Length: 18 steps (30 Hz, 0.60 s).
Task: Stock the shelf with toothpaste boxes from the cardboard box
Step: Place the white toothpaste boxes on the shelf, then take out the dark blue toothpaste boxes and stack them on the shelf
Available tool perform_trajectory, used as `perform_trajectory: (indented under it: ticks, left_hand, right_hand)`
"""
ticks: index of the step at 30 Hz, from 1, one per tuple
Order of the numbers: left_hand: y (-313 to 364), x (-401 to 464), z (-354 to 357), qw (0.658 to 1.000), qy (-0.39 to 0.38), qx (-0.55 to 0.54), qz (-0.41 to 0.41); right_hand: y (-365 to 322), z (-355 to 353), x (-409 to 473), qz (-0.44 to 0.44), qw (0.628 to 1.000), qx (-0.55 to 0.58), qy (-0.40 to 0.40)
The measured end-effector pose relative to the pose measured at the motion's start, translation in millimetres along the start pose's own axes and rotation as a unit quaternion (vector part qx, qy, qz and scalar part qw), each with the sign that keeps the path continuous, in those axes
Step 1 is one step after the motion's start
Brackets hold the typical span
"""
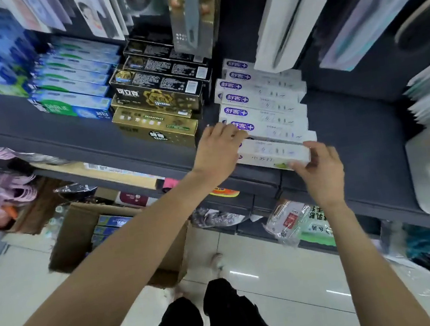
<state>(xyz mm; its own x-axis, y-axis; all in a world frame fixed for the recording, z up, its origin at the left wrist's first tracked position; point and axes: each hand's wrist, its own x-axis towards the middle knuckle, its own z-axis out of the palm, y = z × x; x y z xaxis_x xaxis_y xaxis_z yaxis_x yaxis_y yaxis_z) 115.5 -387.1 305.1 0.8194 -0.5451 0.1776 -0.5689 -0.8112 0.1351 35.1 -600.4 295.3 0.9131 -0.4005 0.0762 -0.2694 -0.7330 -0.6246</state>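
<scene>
The white toothpaste box (273,153) sits just right of the frame's centre, at the front edge of the grey shelf (72,136), lying across the front of a white-and-purple row (263,103) that runs back toward upper right. The right hand (320,173) pinches its near right end, fingers closed on it; the left hand (220,148) rests with fingers spread over its left end and the box behind, pressing rather than gripping. It looks like the box is being squared into line. Further left stand a gold-and-black stack (161,104) and blue-green boxes (74,91). The open cardboard box (80,237) lies on the floor at lower left, more blue boxes showing inside. The risk is the edge: the box lies right at the shelf lip, so releasing too soon or pushing unevenly could tip it off. A hard shove could also skew the row behind, which already looks slightly fanned
</scene>
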Motion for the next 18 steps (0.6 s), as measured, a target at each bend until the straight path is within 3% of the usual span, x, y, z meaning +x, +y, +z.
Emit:
perform_trajectory:
  ticks: [5, 8, 11, 14, 18]
  left_hand:
    - [-3.0, -3.8, 11.3, 0.993, 0.052, 0.003, -0.102]
    - [-7.5, -34.5, 10.4, 0.981, 0.124, -0.089, -0.122]
    - [-24.5, -95.8, 4.5, 0.957, 0.17, -0.187, -0.143]
    - [-57.1, -176.3, 0.8, 0.93, 0.147, -0.261, -0.215]
    - [-115.2, -280.4, 15.4, 0.844, 0.078, -0.331, -0.416]
  right_hand:
    - [2.1, 19.9, -1.0, 0.056, 0.997, 0.04, 0.045]
    - [-7.6, 21.5, -21.7, 0.002, 0.995, -0.038, 0.091]
    - [-36.6, 31.7, -59.2, -0.086, 0.992, -0.011, 0.094]
    - [-71.5, 63.3, -97.5, -0.158, 0.985, 0.062, -0.039]
    - [-107.8, 132.9, -133.0, -0.235, 0.925, 0.014, -0.297]
